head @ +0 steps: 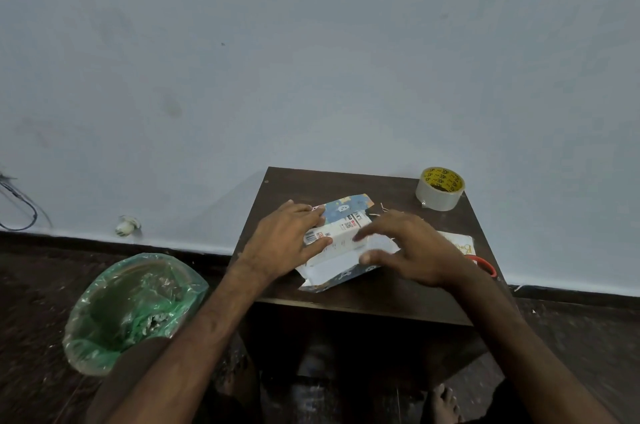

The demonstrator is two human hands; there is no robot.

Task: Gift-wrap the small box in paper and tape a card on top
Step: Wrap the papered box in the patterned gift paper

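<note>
A small white box with barcodes and print lies on a sheet of blue patterned wrapping paper, white side up, on a small dark wooden table. My left hand rests on the box's left end, thumb along its near side, fingers straight. My right hand hovers over the box's right end with fingers spread, blurred by motion; its thumb is at the paper's near flap. A white card with yellow lettering lies right of my right hand, partly hidden by it.
A roll of clear tape with a yellow core stands at the table's back right corner. A red scissors handle shows by my right wrist. A bin with a green liner stands on the floor at left. The wall is close behind.
</note>
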